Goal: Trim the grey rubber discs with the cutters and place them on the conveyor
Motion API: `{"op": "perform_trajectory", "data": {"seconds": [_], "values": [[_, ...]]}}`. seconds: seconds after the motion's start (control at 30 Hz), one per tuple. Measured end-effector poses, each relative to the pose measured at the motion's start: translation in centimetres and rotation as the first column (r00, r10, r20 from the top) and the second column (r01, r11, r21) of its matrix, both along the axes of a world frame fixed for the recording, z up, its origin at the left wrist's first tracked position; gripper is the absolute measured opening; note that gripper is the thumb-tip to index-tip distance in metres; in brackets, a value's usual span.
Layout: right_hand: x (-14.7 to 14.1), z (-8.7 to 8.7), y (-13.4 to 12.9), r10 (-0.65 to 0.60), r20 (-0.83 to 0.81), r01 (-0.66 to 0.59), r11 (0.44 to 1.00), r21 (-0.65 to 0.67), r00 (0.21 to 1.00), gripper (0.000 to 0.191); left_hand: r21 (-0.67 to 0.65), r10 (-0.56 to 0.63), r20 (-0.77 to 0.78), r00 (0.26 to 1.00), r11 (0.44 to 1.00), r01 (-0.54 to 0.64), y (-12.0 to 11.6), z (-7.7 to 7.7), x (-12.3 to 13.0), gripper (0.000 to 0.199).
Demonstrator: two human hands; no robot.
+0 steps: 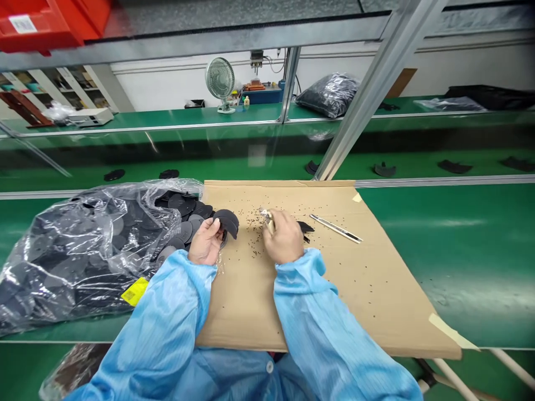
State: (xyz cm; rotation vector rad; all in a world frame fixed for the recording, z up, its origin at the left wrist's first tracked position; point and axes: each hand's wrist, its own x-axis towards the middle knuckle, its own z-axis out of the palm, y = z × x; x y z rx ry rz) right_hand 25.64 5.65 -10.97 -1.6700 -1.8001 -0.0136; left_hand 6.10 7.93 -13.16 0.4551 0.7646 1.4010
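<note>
My left hand (205, 243) is closed on a curved black plastic piece (227, 220), pinching its near end between thumb and fingers. To its right, my right hand (284, 236) is wrapped around a small tool (266, 215) with a metal tip and a pale handle, possibly nippers; most of it is hidden by the fingers. Tiny black scraps (254, 228) lie scattered on the cardboard sheet (246, 301) between and around the hands. Just beyond the right hand, dark pieces (306, 226) rest on the cardboard, partly covered. A slim white utility knife (336, 228) lies farther right.
At left, a large clear plastic bag (83, 250) spills black disc-shaped parts (184, 203) beside the cardboard. A slanted metal post (359, 106) rises behind the sheet. More black pieces (384, 170) sit along the green belt. A red bin (50, 25) hangs upper left.
</note>
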Motion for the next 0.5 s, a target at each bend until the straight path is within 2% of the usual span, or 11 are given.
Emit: {"op": "perform_trajectory", "data": {"seconds": [0.1, 0.17, 0.27, 0.33, 0.4, 0.5], "values": [[1.7, 0.1, 0.9, -0.145, 0.021, 0.147, 0.981, -0.131, 0.989, 0.031, 0.012, 0.011, -0.019, 1.000, 1.000, -0.011, 0.0, -0.1, 0.0, 0.038], [2.0, -0.2, 1.1, -0.158, -0.020, 0.152, 0.974, -0.166, 0.987, 0.030, 0.015, 0.003, -0.037, 0.999, 1.000, -0.002, -0.1, 0.1, 0.2, 0.039], [1.2, -0.9, 0.8, -0.041, -0.130, 0.038, 0.999, -0.026, 0.991, 0.030, 0.003, 0.051, -0.050, 0.997, 0.999, -0.051, -0.3, 0.6, 0.4, 0.033], [0.1, -1.3, 0.6, 0.061, -0.170, -0.050, 0.997, 0.064, 0.984, 0.029, 0.019, 0.141, -0.022, 0.990, 0.990, -0.141, -0.3, 1.0, 0.2, 0.031], [-1.2, -1.5, 0.5, 0.135, -0.181, -0.129, 0.991, 0.045, 0.974, 0.027, 0.066, 0.250, 0.027, 0.968, 0.966, -0.251, -0.1, 1.4, -0.3, 0.032], [-3.9, -1.4, 0.9, 0.287, -0.091, -0.296, 0.947, -0.121, 0.954, 0.022, 0.110, 0.349, 0.074, 0.934, 0.928, -0.356, 0.1, 1.8, -1.4, 0.033]]}}
